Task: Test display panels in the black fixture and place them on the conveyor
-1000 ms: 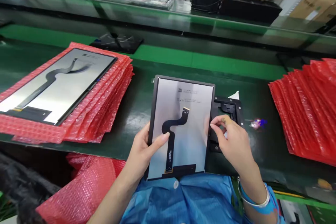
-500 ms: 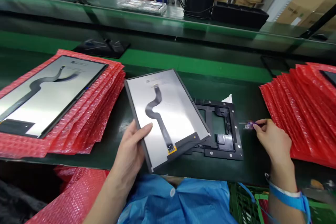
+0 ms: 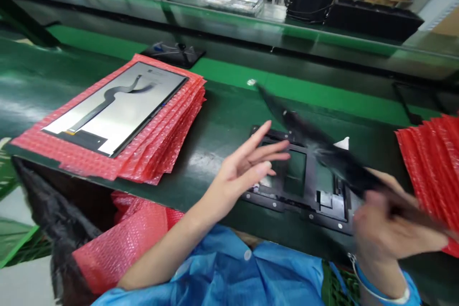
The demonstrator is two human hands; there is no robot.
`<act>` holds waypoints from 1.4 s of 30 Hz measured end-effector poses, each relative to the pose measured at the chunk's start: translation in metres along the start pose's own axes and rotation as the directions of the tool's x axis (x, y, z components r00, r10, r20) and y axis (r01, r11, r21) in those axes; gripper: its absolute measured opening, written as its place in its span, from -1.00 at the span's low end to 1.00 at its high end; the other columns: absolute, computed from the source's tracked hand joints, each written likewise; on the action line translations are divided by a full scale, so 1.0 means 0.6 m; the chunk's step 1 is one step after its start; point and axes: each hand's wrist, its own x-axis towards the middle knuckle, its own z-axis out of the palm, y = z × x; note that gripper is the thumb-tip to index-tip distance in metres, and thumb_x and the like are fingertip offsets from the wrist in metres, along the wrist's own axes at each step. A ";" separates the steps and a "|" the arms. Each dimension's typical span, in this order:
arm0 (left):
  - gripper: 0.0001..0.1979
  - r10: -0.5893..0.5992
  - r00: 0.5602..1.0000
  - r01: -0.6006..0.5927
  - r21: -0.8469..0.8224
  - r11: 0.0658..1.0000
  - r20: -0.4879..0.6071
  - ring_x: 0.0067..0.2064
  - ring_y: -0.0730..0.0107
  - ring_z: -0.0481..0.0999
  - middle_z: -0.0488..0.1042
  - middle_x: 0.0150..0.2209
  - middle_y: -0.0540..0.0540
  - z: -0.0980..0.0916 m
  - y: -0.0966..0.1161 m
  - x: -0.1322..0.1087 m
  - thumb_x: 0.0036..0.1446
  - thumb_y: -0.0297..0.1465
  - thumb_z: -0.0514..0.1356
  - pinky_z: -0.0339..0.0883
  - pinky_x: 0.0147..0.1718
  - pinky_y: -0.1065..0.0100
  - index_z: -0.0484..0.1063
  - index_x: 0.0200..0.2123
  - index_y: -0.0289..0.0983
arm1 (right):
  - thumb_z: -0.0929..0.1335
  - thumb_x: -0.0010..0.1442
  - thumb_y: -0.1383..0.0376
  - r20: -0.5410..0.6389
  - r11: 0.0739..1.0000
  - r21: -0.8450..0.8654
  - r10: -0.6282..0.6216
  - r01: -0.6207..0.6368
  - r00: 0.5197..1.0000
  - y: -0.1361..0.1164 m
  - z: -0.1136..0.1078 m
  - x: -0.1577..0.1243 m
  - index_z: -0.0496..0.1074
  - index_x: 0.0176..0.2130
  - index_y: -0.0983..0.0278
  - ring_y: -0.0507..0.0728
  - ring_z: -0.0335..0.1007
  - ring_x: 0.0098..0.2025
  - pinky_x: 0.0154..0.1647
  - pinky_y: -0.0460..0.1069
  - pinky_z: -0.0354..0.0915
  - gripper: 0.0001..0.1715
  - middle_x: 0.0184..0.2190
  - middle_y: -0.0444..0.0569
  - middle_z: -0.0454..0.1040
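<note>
Head view, right hand [image 3: 389, 227] gripping blurred panel [image 3: 332, 155], print [image 3: 154, 72] on display [image 3: 120, 112] illegible

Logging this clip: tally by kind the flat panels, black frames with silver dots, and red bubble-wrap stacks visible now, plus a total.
Flat panels: 2 (silver-backed panel on the left stack; blurred dark panel in the right hand)
Black frames with silver dots: 1 (black frame)
Red bubble-wrap stacks: 2 (left stack; right stack, cut off by the picture's edge)
Total: 5
</note>
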 end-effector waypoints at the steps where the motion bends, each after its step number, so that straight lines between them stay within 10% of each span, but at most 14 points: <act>1: -0.34 0.049 0.997 -0.046 0.069 0.997 -0.051 0.13 0.01 0.53 0.51 0.15 -0.19 -0.017 -0.003 0.005 0.18 -0.17 0.30 0.43 -0.03 0.20 0.28 0.32 -0.11 | 0.49 0.17 0.23 -0.190 0.993 0.063 0.105 -0.095 0.976 0.010 -0.006 0.008 0.59 -0.31 0.18 0.38 0.45 0.08 0.10 0.28 0.37 -0.92 -0.10 -0.02 0.58; 3: -0.38 0.111 0.982 -0.071 0.249 0.966 -0.150 0.19 0.03 0.48 0.48 0.18 -0.21 -0.055 -0.015 0.015 0.20 -0.19 0.27 0.34 0.09 0.17 0.30 0.31 -0.15 | 0.57 0.02 0.17 -0.358 0.944 0.208 0.318 -0.257 0.878 0.033 -0.019 0.025 0.56 -0.35 0.21 0.40 0.39 0.14 0.18 0.29 0.32 -0.78 -0.10 0.04 0.57; 6: -0.38 0.074 0.982 0.019 0.482 0.876 -0.174 0.26 0.02 0.39 0.43 0.23 -0.25 -0.105 -0.047 0.021 0.22 -0.14 0.23 0.18 0.23 0.09 0.32 0.29 -0.22 | 0.58 -0.12 0.14 -0.189 0.724 0.245 0.687 -0.644 0.701 0.065 -0.040 0.037 0.56 -0.32 0.22 0.40 0.45 0.04 0.11 0.29 0.36 -0.65 -0.13 0.11 0.56; 11: -0.32 -0.030 1.000 0.019 0.735 0.678 0.001 0.43 0.03 0.08 0.14 0.40 -0.24 -0.129 -0.083 0.008 0.24 -0.05 0.18 -0.12 0.36 -0.01 0.22 0.35 -0.17 | 0.58 -0.21 0.14 -0.011 0.560 0.094 0.827 -0.823 0.562 0.081 -0.051 0.021 0.58 -0.23 0.19 0.40 0.54 -0.24 -0.20 0.27 0.49 -0.52 -0.18 0.11 0.56; 22: -0.18 -0.044 0.977 -0.163 0.867 0.471 0.208 0.48 0.05 -0.10 0.01 0.44 -0.24 -0.131 -0.103 0.006 0.20 -0.01 0.25 -0.12 0.34 -0.02 0.02 0.42 -0.05 | 0.57 -0.35 0.20 0.015 0.532 -0.053 0.847 -0.845 0.532 0.087 -0.034 0.029 0.52 -0.46 0.19 0.46 0.53 -0.23 -0.22 0.32 0.46 -0.65 -0.33 0.16 0.55; 29: -0.18 -0.064 0.974 -0.163 0.872 0.462 0.216 0.48 0.06 -0.12 -0.03 0.45 -0.21 -0.131 -0.098 0.007 0.18 -0.04 0.29 -0.12 0.34 -0.04 0.04 0.41 -0.04 | 0.64 -0.61 0.21 0.065 0.463 -0.037 0.886 -0.886 0.460 0.066 -0.027 0.032 0.53 -0.35 0.20 0.42 0.53 -0.19 -0.23 0.25 0.54 -0.32 -0.28 -0.03 0.57; 36: -0.32 -0.068 0.970 -0.185 0.892 0.412 0.233 0.48 0.02 -0.13 -0.06 0.46 -0.19 -0.130 -0.100 0.007 0.21 -0.12 0.29 -0.08 0.33 -0.10 0.19 0.35 0.00 | 0.67 -0.45 0.04 0.081 0.505 -0.078 0.863 -0.860 0.499 0.068 -0.034 0.028 0.60 -0.26 0.13 0.46 0.51 -0.08 -0.14 0.32 0.53 -0.32 -0.16 0.04 0.58; 42: -0.48 -0.046 0.966 -0.216 0.895 0.391 0.254 0.48 -0.01 -0.12 -0.07 0.46 -0.23 -0.128 -0.099 0.005 0.22 -0.17 0.29 -0.04 0.32 -0.13 0.37 0.24 -0.01 | 0.62 -0.18 0.00 0.081 0.553 -0.207 0.832 -0.807 0.550 0.064 -0.041 0.032 0.61 -0.15 -0.10 0.38 0.21 0.28 0.31 0.25 0.22 -0.47 0.08 -0.09 0.50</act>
